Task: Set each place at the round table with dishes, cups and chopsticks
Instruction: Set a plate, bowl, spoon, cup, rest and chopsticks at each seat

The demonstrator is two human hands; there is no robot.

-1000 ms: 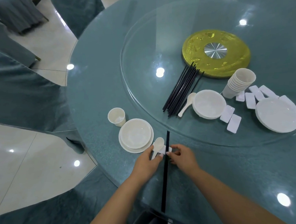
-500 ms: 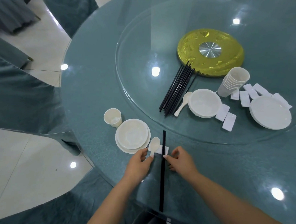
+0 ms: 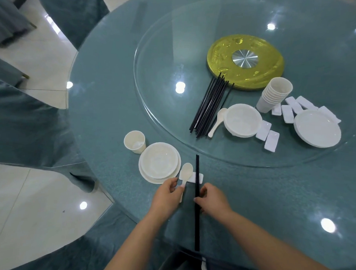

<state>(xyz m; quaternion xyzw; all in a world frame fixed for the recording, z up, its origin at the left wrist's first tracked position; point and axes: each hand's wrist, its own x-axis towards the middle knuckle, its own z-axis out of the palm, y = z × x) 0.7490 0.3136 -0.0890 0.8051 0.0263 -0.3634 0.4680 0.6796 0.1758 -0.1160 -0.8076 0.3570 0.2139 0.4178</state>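
Left hand pinches the spoon handle, right hand pinches the chopsticks; you're squaring both on the rest. Next: fetch dishes for another place.

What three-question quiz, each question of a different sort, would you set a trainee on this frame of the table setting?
1. True or false: the spoon by the near plate lies with its bowl on the small white rest.
2. What does the right hand touch? A) the single cup B) the black chopsticks C) the stack of cups
3. Fill in: the spare chopsticks lie on the glass ____.

Key: 1 true; 2 B; 3 turntable. The left hand touches the spoon's handle.
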